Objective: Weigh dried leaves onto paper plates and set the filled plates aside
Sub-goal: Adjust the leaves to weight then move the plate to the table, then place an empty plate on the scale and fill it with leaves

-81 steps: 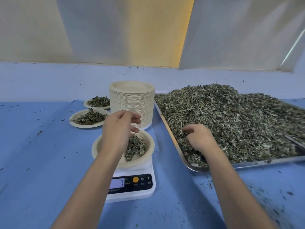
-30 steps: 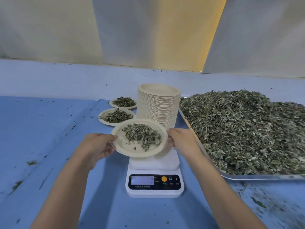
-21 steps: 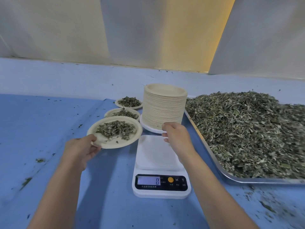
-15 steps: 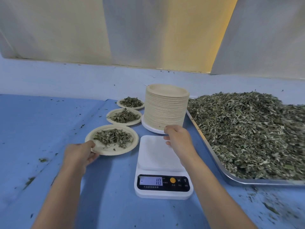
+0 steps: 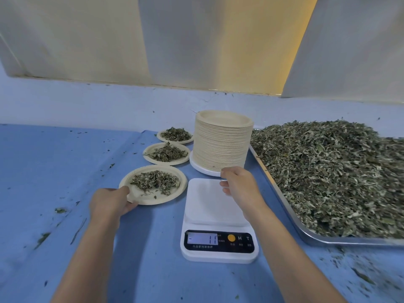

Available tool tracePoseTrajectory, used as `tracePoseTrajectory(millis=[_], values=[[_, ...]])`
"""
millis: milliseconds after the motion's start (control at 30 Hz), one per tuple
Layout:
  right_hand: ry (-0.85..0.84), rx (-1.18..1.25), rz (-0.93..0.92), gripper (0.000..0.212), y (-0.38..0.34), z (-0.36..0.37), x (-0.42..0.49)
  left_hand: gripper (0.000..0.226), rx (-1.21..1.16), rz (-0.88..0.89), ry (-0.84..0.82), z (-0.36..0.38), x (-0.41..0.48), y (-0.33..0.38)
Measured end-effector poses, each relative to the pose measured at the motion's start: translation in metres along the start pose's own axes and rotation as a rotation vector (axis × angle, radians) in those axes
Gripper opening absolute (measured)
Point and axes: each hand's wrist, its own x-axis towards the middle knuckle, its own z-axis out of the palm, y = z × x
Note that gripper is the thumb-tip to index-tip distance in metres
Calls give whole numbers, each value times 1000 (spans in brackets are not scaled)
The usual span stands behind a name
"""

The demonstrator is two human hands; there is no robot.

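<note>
Left hand (image 5: 111, 202): thumb on top of the rim of the near plate (image 5: 153, 199), fingers curled under its 7 o'clock edge. Firm pinch. The plate sits low on the blue cloth (image 5: 65, 162); cannot tell if it is fully down. It carries a loose pile of leaves (image 5: 155, 182), centred, with the rim bare.

Right hand (image 5: 238, 184): fingers loosely curled, nothing visible in them. It hovers over the far right corner of the scale (image 5: 218, 217), thumb close to the base of the stack (image 5: 222, 145); contact unclear.

Near plate lies at 10 o'clock from the scale. Beyond it, toward 12 to 1 o'clock, are the mid plate (image 5: 150, 160) and then the far plate (image 5: 162, 137), each with a leaf pile. Stack of bare plates at 12 o'clock from the scale, just beside the plate row. Tray (image 5: 306, 235) at 2 to 3 o'clock, with a heap (image 5: 328, 176) mounded above its rim. Leaf scraps on the cloth around it. Scale reads minus 11.

Versus 1.0 s ago: both hands then held this plate above the scale. Now only the left has it, off to the side. The right has barely moved since 0.7 s ago. The reading goes from 0 to minus 10 to minus 11.
</note>
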Motion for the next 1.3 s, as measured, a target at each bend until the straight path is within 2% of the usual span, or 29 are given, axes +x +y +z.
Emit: tracePoseTrajectory(millis=[67, 133, 200, 233, 267, 333, 400, 467, 567, 633, 700, 800, 933, 1133, 1300], values=[[-3, 6, -6, 36, 0, 1, 0, 21, 35, 8, 7, 0, 0, 0], [-6, 5, -11, 36, 1, 1, 0, 22, 167, 74, 40, 0, 2, -1], [-12, 0, -17, 36, 4, 0, 2, 16, 352, 198, 100, 1, 0, -1], [-16, -2, -17, 36, 6, 0, 4, 5, 417, 246, 123, 3, -3, 0], [-18, -5, -16, 36, 7, 0, 6, 8, 436, 282, 143, 6, -7, 1], [-8, -19, -25, 34, 10, -1, 9, 16, 408, 361, 136, 16, -15, 6], [22, -56, -74, 30, 12, -2, 14, 20, 363, 411, 55, 29, -25, 12], [74, -162, -202, 23, 7, -3, 20, 17, 308, 430, -52, 43, -33, 19], [238, -307, -475, 16, -16, -7, 37, 22, 206, 442, -196, 62, -44, 29], [344, -361, -592, 15, -36, -12, 54, 24, 128, 440, -266, 70, -51, 36], [381, -515, -661, 20, -54, -17, 71, 21, 26, 418, -323, 76, -56, 42], [232, -819, -699, 31, -70, -22, 92, 20, -83, 363, -369, 81, -62, 49], [-3, -1094, -632, 34, -79, -16, 102, 22, -136, 334, -396, 82, -66, 53], [-40, -1163, -673, 33, -85, -13, 103, 23, -222, 213, -434, 81, -65, 54], [1, -1123, -686, 25, -82, -9, 106, 22, -229, 202, -420, 81, -64, 54]])
